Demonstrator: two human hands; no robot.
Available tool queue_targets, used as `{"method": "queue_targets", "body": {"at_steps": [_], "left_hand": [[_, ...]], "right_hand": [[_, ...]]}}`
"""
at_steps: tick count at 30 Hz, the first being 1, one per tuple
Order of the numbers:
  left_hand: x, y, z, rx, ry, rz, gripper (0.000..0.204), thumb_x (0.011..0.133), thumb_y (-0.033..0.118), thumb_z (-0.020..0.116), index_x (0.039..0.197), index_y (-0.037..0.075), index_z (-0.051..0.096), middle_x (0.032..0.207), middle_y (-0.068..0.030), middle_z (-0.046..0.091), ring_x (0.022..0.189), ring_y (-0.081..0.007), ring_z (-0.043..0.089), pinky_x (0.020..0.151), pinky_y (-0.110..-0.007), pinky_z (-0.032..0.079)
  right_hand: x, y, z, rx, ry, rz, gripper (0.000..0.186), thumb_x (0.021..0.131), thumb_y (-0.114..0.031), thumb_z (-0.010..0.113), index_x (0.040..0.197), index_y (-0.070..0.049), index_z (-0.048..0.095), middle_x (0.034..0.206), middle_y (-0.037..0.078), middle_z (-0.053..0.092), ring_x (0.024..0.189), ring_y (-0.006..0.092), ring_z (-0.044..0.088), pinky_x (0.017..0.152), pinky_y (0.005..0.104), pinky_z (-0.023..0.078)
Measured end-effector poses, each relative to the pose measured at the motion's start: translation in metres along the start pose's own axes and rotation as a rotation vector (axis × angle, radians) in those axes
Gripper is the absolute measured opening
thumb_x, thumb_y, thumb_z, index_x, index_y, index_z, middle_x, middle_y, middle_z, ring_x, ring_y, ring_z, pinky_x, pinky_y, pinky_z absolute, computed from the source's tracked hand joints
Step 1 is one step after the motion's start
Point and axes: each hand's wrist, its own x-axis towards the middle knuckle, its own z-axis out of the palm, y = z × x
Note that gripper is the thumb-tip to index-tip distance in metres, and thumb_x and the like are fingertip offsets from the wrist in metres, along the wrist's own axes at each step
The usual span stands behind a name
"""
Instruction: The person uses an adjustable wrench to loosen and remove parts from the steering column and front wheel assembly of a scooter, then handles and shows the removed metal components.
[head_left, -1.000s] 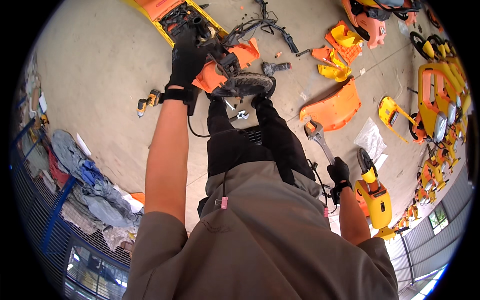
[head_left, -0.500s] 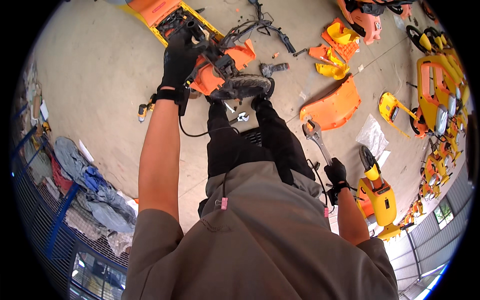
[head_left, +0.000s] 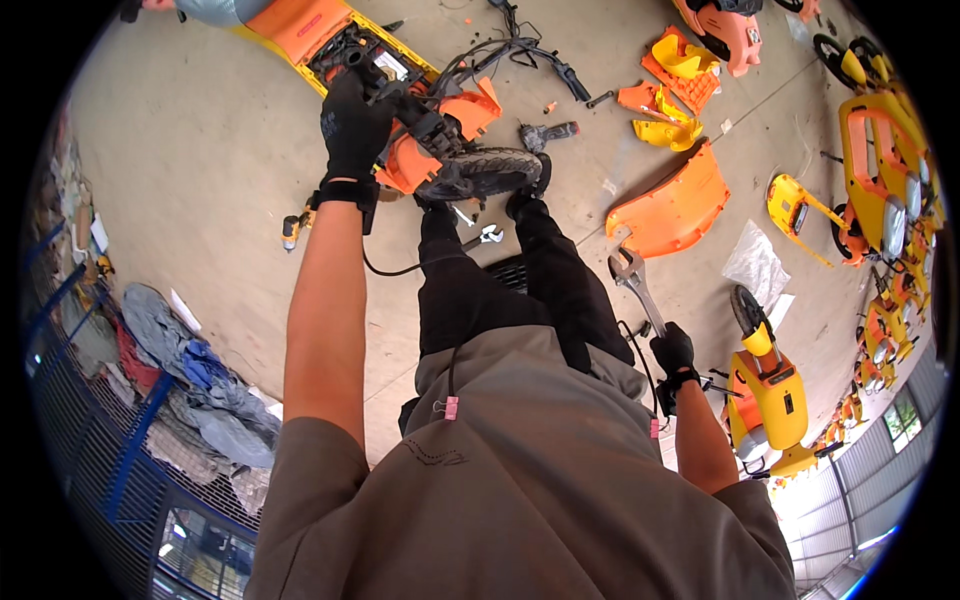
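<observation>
My left hand (head_left: 355, 122), in a black glove, grips the dark steering column (head_left: 354, 64) of a partly dismantled orange-and-yellow scooter (head_left: 305, 30), its fingers partly hidden. Under it are loose orange body panels (head_left: 405, 168) and the black front tyre (head_left: 480, 170), close to my feet. My right hand (head_left: 672, 348), also gloved, is closed on the handle of a large adjustable wrench (head_left: 640, 290), held low at my right side with its jaws upward. A smaller wrench (head_left: 491, 234) lies between my feet. A yellow-and-black drill (head_left: 292, 230) lies to the left.
A dark power tool (head_left: 550, 133), handlebars with cables (head_left: 566, 80), orange and yellow panels (head_left: 668, 205) and a plastic sheet (head_left: 755, 265) lie on the floor. Scooters (head_left: 880, 180) line the right. Tarps (head_left: 200, 395) and a blue-framed rack (head_left: 135, 460) stand left.
My left hand has shifted slightly up and left on the scooter front. The view has shifted slightly, bringing more of a grey shape into the top left. My right hand still holds the wrench.
</observation>
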Motion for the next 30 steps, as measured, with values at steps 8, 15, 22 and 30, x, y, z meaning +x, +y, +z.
{"method": "queue_targets", "body": {"at_steps": [8, 15, 22, 30], "left_hand": [[-0.003, 0.030, 0.027, 0.161, 0.180, -0.250, 0.040, 0.071, 0.034, 0.081, 0.086, 0.002, 0.064, 0.082, -0.0181, 0.067, 0.078, -0.0366, 0.065, 0.070, -0.044, 0.051], [0.004, -0.006, -0.010, -0.143, -0.222, -0.073, 0.033, 0.082, 0.029, 0.075, 0.101, 0.004, 0.063, 0.088, -0.0117, 0.066, 0.084, -0.0287, 0.064, 0.073, -0.036, 0.050], [0.015, -0.007, -0.012, -0.030, -0.212, 0.024, 0.032, 0.079, 0.027, 0.077, 0.095, 0.003, 0.063, 0.082, -0.0136, 0.066, 0.076, -0.0312, 0.064, 0.069, -0.039, 0.050], [0.003, 0.003, 0.003, 0.006, -0.069, -0.085, 0.033, 0.072, 0.024, 0.080, 0.089, 0.003, 0.061, 0.084, -0.0153, 0.065, 0.076, -0.0354, 0.063, 0.067, -0.043, 0.050]], "right_hand": [[0.005, 0.004, -0.003, -0.031, -0.011, -0.004, 0.026, 0.071, -0.022, 0.063, 0.090, -0.004, 0.062, 0.086, 0.023, 0.067, 0.084, 0.0431, 0.064, 0.073, 0.0494, 0.052], [0.008, -0.017, -0.021, 0.005, 0.028, -0.070, 0.027, 0.070, -0.020, 0.066, 0.090, -0.003, 0.059, 0.084, 0.024, 0.066, 0.083, 0.0428, 0.064, 0.071, 0.0496, 0.052], [0.017, -0.012, -0.011, 0.028, 0.045, -0.097, 0.027, 0.071, -0.021, 0.066, 0.089, -0.003, 0.059, 0.081, 0.023, 0.066, 0.080, 0.0431, 0.064, 0.068, 0.0495, 0.051], [0.016, -0.008, -0.014, 0.020, -0.020, -0.014, 0.027, 0.069, -0.021, 0.066, 0.089, -0.004, 0.060, 0.081, 0.023, 0.066, 0.081, 0.0437, 0.064, 0.069, 0.0499, 0.051]]}}
